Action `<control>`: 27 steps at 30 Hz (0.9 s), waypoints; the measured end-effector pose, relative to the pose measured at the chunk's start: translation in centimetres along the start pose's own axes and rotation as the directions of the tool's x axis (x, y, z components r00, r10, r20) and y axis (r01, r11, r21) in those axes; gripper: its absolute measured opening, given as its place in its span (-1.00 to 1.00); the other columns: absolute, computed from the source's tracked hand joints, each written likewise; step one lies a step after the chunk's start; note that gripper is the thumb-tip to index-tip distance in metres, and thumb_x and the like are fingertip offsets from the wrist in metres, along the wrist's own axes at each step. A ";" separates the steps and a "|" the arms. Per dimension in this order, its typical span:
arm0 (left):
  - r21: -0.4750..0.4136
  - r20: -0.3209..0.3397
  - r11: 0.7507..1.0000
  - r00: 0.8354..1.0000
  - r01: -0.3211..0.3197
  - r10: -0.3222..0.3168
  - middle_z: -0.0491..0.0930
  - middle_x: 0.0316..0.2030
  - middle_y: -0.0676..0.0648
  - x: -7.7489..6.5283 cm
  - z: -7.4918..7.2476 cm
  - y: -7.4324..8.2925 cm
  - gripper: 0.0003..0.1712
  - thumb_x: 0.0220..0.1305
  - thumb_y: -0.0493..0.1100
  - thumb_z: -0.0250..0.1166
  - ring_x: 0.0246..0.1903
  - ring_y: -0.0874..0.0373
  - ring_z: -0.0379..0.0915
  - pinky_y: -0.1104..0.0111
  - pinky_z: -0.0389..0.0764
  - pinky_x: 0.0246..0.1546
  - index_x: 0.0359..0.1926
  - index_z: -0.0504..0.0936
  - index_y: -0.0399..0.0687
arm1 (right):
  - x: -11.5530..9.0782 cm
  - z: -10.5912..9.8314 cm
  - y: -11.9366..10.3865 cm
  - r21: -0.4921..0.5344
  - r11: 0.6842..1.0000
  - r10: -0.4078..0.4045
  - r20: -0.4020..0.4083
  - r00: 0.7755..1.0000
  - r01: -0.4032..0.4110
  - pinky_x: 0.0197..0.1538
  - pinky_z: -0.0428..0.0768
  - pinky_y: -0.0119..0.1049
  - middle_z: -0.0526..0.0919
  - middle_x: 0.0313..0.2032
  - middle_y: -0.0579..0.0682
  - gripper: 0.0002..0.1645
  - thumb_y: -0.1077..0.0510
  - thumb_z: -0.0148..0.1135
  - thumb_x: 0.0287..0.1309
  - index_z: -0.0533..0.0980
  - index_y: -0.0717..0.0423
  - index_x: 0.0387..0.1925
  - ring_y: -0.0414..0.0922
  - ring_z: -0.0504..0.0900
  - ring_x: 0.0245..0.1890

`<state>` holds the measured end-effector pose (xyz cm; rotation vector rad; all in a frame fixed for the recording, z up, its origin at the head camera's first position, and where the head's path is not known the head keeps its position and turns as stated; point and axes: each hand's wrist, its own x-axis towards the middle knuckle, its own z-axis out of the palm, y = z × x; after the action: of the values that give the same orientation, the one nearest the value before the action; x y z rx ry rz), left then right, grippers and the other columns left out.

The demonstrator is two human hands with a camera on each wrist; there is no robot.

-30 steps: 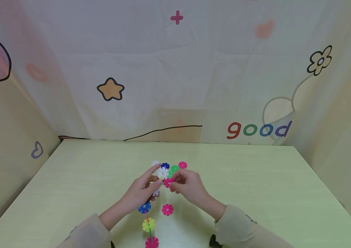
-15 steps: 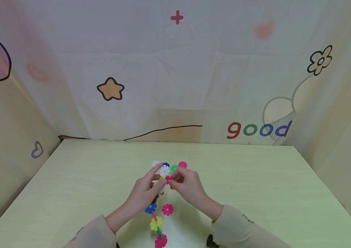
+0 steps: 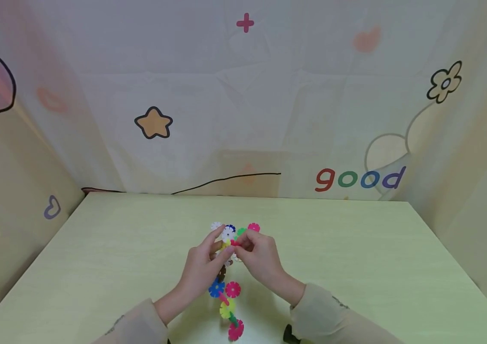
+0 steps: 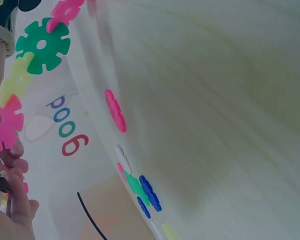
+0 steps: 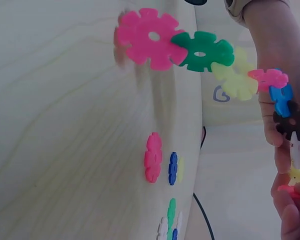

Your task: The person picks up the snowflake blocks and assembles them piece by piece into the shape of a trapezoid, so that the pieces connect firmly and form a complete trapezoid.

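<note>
A chain of interlocked plastic snowflake discs hangs from my left hand [image 3: 200, 263], whose thumb and fingers grip its upper end. In the right wrist view, a pink disc [image 5: 152, 39] ends the chain, followed by a green disc [image 5: 201, 52], a pale yellow disc [image 5: 235, 80], then pink, blue [image 5: 281, 99], dark brown [image 5: 291, 120], white and yellow ones. My right hand [image 3: 260, 255] pinches a pinkish-red snowflake disc [image 3: 234, 242] at the chain's yellow end, fingertips close to the left thumb. Fingers partly hide where the two discs meet.
On the pale table [image 3: 333, 267], a loose pink disc [image 3: 233, 289] lies below the hands. Beyond them lie several more discs, including a pink one [image 3: 254, 227], a green one [image 3: 241, 232] and a white one [image 3: 216, 226]. A printed curtain [image 3: 192, 95] stands behind the table.
My left hand has moved slightly right, and the chain's hanging end has swung right beside the loose pink disc. The pinched disc has turned edge-on and moved up against the chain.
</note>
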<state>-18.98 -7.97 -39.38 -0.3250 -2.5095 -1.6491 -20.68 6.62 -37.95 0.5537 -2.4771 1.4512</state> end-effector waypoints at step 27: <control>0.090 -0.047 0.992 0.995 -0.088 0.092 0.62 -0.49 -0.12 0.0 0.5 0.8 -0.37 0.17 0.10 0.12 -0.73 0.34 0.37 0.57 0.36 -0.70 0.21 0.24 -0.02 | 0.4 -0.4 -0.1 -0.155 0.964 -0.232 -0.083 0.969 0.217 -0.50 0.48 -0.57 0.59 -0.63 0.00 -0.88 0.37 0.32 -0.19 0.51 0.20 -0.59 -0.22 0.51 -0.64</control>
<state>-18.78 -7.23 -38.85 -0.3764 -2.4819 -1.4906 -20.98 6.82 -37.54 0.6894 -2.3306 1.1741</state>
